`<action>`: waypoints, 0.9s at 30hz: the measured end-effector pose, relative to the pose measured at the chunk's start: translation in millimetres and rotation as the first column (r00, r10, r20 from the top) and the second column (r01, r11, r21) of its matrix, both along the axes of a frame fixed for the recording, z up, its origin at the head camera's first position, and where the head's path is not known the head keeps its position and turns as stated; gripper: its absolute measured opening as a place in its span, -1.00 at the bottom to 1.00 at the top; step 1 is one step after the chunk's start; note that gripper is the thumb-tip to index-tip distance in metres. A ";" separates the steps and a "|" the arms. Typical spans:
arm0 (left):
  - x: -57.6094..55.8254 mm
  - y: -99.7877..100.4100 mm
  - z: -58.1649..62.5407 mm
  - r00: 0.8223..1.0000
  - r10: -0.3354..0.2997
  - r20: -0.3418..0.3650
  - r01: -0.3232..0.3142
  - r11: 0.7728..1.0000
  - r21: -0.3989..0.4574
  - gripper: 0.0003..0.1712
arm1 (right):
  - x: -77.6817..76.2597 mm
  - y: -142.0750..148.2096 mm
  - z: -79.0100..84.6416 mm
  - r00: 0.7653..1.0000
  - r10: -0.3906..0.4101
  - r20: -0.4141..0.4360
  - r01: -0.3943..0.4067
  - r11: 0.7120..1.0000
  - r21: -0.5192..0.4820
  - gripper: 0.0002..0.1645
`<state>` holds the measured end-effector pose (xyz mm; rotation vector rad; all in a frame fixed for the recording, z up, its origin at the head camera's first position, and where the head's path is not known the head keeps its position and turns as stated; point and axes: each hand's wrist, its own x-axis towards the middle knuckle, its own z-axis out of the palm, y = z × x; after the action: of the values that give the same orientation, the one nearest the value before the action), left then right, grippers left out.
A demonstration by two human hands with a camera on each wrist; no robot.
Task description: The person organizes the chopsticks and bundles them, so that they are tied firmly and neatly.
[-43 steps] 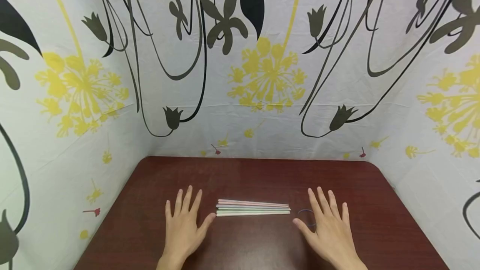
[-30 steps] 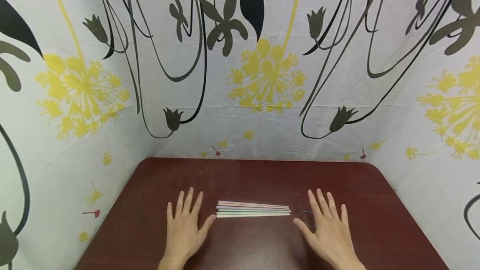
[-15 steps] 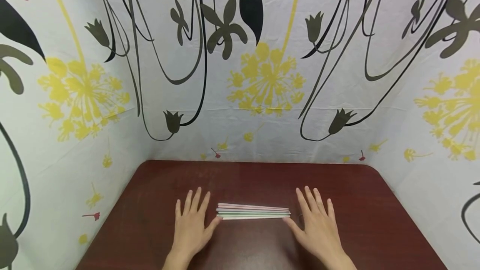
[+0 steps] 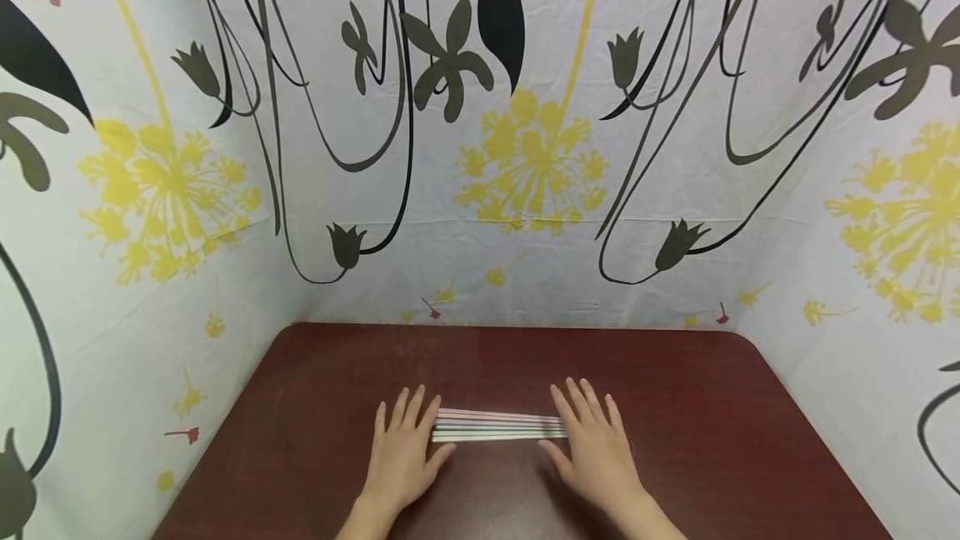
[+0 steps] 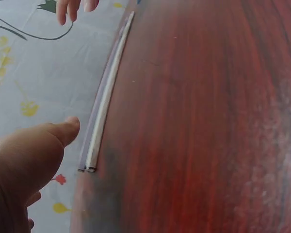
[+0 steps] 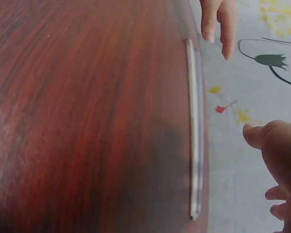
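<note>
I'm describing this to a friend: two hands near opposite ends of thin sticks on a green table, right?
Not quite: the table is dark reddish-brown, as the head view shows; the left hand and right hand are near opposite ends of the thin sticks.

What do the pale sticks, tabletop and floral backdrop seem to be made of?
Pale sticks: straight, matte, pastel; perhaps paper or plastic, unsettled.
Tabletop: glossy wood or wood-look laminate, from its streaked grain and reflected light.
Floral backdrop: probably matte printed fabric or thin sheeting, judging by its creases.
</note>
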<state>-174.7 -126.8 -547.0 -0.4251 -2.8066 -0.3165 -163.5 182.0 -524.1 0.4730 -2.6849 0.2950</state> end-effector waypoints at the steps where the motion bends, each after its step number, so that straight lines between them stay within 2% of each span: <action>1: -0.8 0.5 -2.0 1.000 -0.009 -0.007 0.009 1.000 -0.004 -0.15 | -1.5 -1.7 -2.4 1.000 0.010 -0.013 -0.010 1.000 0.010 -0.02; 6: -3.3 3.5 -10.9 0.997 -0.063 -0.039 0.062 0.998 -0.015 -0.14 | -7.7 -8.4 -13.1 0.998 0.066 -0.023 -0.065 0.997 0.050 -0.02; 14: -11.5 9.3 -18.6 0.996 -0.088 -0.034 0.087 0.996 -0.027 -0.27 | -14.7 -12.9 -23.9 0.994 0.088 0.065 -0.092 0.994 0.063 -0.06; 20: -15.1 14.5 -18.8 0.996 -0.093 0.014 0.093 0.995 -0.045 -0.39 | -17.8 -15.1 -27.6 0.992 0.082 0.095 -0.088 0.995 0.055 -0.14; 27: -16.8 22.0 -18.7 0.992 -0.105 0.071 0.111 0.990 -0.088 -0.33 | -24.7 -17.4 -34.0 0.986 0.126 0.106 -0.131 0.990 0.046 -0.31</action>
<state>-191.5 -104.8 -565.7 -0.5992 -2.8769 -0.2288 -188.2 164.5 -558.2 0.6659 -2.7728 0.2931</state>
